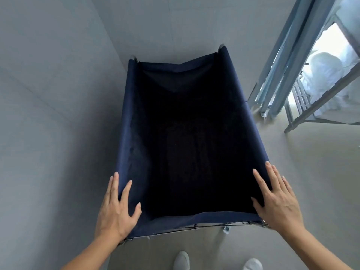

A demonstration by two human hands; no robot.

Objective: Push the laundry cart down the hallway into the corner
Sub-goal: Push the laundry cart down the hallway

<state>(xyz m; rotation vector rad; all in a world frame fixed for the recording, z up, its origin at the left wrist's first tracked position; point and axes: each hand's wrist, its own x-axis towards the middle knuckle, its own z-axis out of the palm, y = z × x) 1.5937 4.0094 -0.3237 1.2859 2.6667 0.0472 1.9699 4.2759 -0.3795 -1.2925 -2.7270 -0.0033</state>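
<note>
The laundry cart [126, 117] is a deep navy fabric bin on a metal frame, seen from above, its inside dark and seemingly empty. It stands in a corner, its left side along the grey wall and its far end close to the back wall. My left hand [116, 209] lies flat on the near left corner of the rim, fingers spread. My right hand [278, 197] lies flat on the near right corner, fingers spread along the rim. Neither hand curls around the frame.
Grey walls [48, 94] close the left and far sides. At right a sliding door frame [276, 78] opens onto a bright area with a metal rack [319, 112] holding white bundles. Pale floor [311, 172] lies to the right. My white shoes [181, 260] show below.
</note>
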